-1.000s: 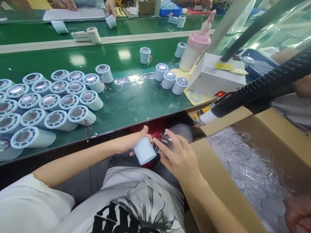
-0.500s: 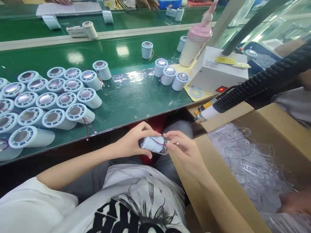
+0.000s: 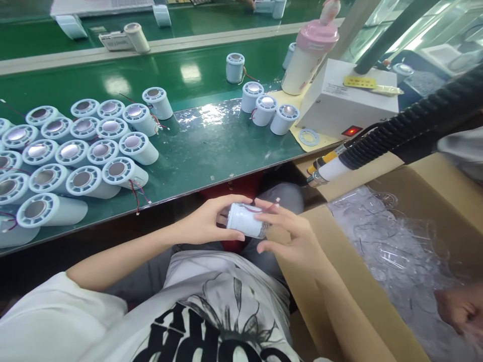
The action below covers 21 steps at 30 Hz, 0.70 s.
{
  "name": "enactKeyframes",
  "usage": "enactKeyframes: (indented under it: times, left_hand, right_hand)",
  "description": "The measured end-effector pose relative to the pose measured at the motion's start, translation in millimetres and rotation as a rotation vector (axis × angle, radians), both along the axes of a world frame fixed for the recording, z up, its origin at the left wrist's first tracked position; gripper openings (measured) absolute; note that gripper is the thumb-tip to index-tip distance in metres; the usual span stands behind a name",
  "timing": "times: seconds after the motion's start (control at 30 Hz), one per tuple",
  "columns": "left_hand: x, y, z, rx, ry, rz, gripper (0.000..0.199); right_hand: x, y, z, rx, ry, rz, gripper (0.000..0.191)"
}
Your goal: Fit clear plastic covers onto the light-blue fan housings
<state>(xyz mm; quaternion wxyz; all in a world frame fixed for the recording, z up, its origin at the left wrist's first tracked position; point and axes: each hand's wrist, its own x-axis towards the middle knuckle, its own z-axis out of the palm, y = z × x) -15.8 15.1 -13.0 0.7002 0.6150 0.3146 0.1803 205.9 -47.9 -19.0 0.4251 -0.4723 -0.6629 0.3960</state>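
A light blue plastic cylinder (image 3: pixel 244 221) with a red wire and a small white plug lies sideways between my hands, over my lap. Clear ribbed plastic shows at its right end. My left hand (image 3: pixel 215 221) is closed round the left end, thumb along the underside. From the right, my right hand (image 3: pixel 290 234) curls over the other end, its fingers on the cylinder and the wire, its thumb lower down near the clear end. On the green bench to the left stand several similar light blue cylinders (image 3: pixel 86 181), some with wires hanging out.
A cardboard box (image 3: pixel 362 301) of clear plastic pieces (image 3: pixel 392 256) is at my right, with another person's hand (image 3: pixel 460 306) in it. Behind it are a black ribbed hose (image 3: pixel 407 118), a white box (image 3: pixel 350 100) with a red light, a pink-lidded bottle (image 3: pixel 309 55) and a light blue ring (image 3: pixel 308 137).
The cylinder has turned in my hands, showing more of its plain blue side. My right thumb has moved down off its end. The other person's hand shows more in the box.
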Motion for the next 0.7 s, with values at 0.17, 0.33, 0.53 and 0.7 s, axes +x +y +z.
enactKeyframes:
  times: [0.17,0.33,0.53,0.7]
  left_hand:
    - [-0.8,-1.2,-0.5,-0.068,-0.016,0.015,0.069]
    - [-3.8,1.8,5.3,0.02,0.014,-0.056,0.082]
    - [-6.4,0.9,8.0,0.202,-0.084,-0.112,0.077]
    - [-7.9,1.1,8.1,0.271,-0.078,-0.132,0.076]
  right_hand:
    - [2.2,-5.0,-4.6,0.201,-0.239,0.012,0.044]
    - [3.5,-5.0,-6.4,0.074,-0.083,0.055,0.048]
    - [1.9,-8.9,-1.1,-0.143,0.084,0.07,0.047]
    - [1.6,-10.8,3.1,-0.249,0.134,0.07,0.047]
